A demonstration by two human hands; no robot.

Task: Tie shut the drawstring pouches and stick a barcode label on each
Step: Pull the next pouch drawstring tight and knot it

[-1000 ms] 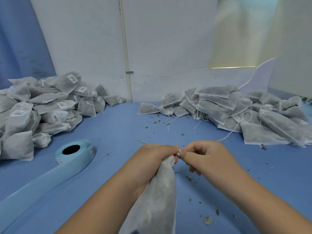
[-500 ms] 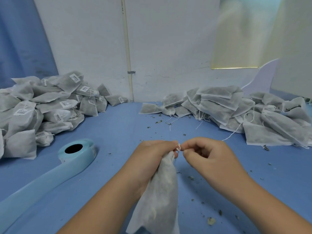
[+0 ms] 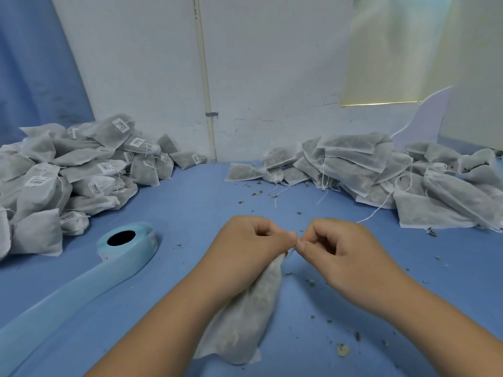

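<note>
A grey-white drawstring pouch [image 3: 250,317] filled with dried herbs lies on the blue table in front of me, its gathered neck raised between my hands. My left hand [image 3: 245,248] grips the neck of the pouch. My right hand [image 3: 340,254] pinches the thin white drawstring just at the neck, fingertips touching those of the left hand. A light blue roll of barcode labels [image 3: 128,244] sits to the left, its backing strip trailing toward the near left corner.
A heap of labelled pouches [image 3: 68,180] fills the left side of the blue table [image 3: 190,213]. A heap of unlabelled pouches with loose strings [image 3: 381,175] lies at the right. Herb crumbs are scattered near my right arm. A white wall stands behind.
Both hands stayed together at the pouch neck; the pouch body has settled lower onto the table and my fingers have shifted slightly on the string.
</note>
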